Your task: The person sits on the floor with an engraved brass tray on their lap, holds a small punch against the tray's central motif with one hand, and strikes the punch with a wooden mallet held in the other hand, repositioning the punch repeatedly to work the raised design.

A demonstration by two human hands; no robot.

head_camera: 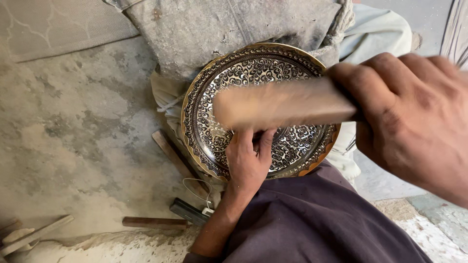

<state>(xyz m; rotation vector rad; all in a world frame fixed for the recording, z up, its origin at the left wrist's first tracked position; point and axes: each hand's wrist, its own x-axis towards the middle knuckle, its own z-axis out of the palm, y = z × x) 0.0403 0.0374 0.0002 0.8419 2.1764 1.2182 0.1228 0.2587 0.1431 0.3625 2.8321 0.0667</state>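
A round brass plate with dense engraved scrollwork rests on my lap, against a grey cloth-covered block. My left hand lies on the plate's lower part, fingers pinched together on something small that I cannot make out. My right hand is raised close to the camera, gripping a wooden mallet that blurs across the plate's middle and hides part of the engraving.
A dusty concrete floor spreads to the left. A hammer with a wooden handle lies near my left forearm, a wooden slat sticks out under the plate, and scraps of wood sit at the bottom left.
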